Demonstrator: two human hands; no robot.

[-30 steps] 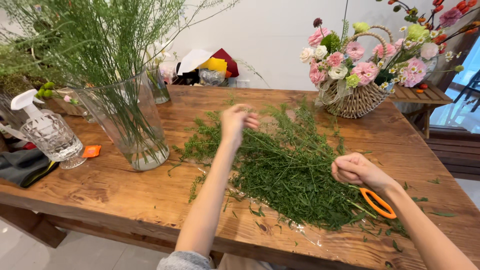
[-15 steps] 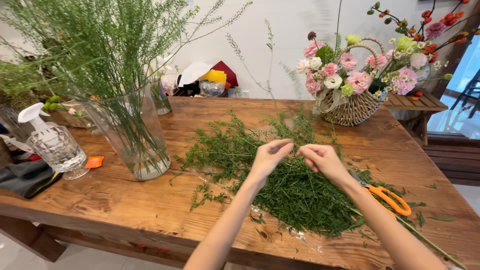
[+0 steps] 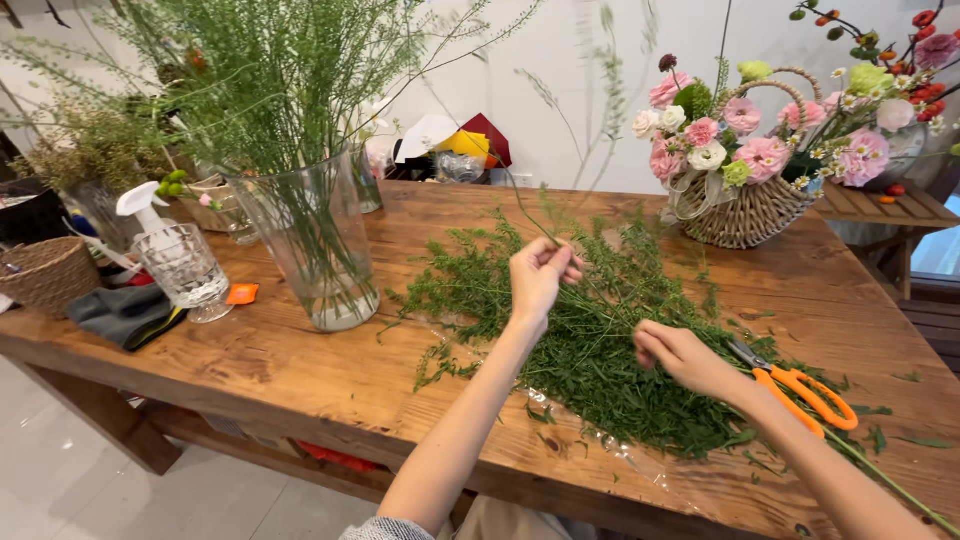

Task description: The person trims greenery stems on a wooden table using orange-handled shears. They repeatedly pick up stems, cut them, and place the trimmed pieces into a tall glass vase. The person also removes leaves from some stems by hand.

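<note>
— What is seen nearest on the bench (image 3: 250, 370)?

— The right hand (image 3: 682, 357) is laid at five o'clock on the heap of green cuttings (image 3: 600, 340); its grip is curled down into the sprigs, but whether one is pinched cannot be told. Orange-handled scissors (image 3: 805, 392) are found just beside its wrist.

— And the left hand (image 3: 540, 275)?

— It is raised over the middle of the heap, its grip pinched shut on a thin green stem (image 3: 522, 205) that is drawn up toward twelve o'clock.

— What is placed further off?

— A glass vase (image 3: 315, 245) of feathery greens is stood at nine o'clock, a spray bottle (image 3: 175, 262) beyond it. A wicker basket of pink flowers (image 3: 745, 175) is set at two o'clock.
</note>
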